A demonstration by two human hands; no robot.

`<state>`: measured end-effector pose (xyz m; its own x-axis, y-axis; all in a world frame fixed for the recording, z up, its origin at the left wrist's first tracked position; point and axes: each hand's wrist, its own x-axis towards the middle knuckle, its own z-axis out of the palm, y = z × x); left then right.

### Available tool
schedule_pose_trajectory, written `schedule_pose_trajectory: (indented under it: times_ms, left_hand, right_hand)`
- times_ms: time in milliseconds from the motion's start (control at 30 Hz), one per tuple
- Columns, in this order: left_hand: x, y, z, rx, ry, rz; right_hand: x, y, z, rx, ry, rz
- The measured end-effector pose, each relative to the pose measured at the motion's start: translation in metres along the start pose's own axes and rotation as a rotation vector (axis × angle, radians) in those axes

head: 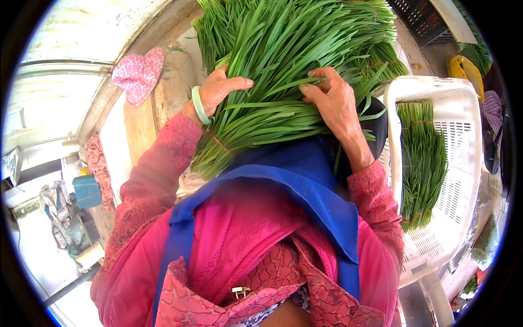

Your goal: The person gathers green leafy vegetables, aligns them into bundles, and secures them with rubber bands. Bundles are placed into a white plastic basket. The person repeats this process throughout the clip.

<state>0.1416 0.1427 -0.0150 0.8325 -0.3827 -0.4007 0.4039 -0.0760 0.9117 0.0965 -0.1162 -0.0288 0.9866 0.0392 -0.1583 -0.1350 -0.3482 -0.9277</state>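
Observation:
Long flat green leaves, likely garlic chives (278,61), are heaped in front of me. My left hand (222,88), with a pale green bangle (200,105) at the wrist, grips the left side of a loose bunch, its thumb lying over the leaves. Between thumb and fingertips, my right hand (329,92) pinches a leaf at the bunch's right side. Nearer my body, a bundle (261,126) with a red band (220,141) around its stem end rests by my blue apron (282,157). Further banded bundles (378,20) lie at the back, partly covered by leaves.
On my right stands a white plastic crate (457,204) holding banded green bundles (423,163). A pink patterned hat (139,75) lies at left beside a wooden board (139,126). A dark crate (419,18) and a yellow bag (466,75) are at the far right.

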Motion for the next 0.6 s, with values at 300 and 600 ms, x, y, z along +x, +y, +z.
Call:
schedule_pose_trajectory:
  times_ms: [300, 600]
  left_hand:
    - [0.0, -0.002, 0.003, 0.052, 0.005, 0.059]
    - [0.002, -0.006, -0.002, 0.019, 0.014, 0.043]
  right_hand:
    - [0.001, 0.023, 0.024, -0.378, 0.277, -0.345]
    - [0.001, 0.02, 0.02, -0.288, 0.363, -0.492]
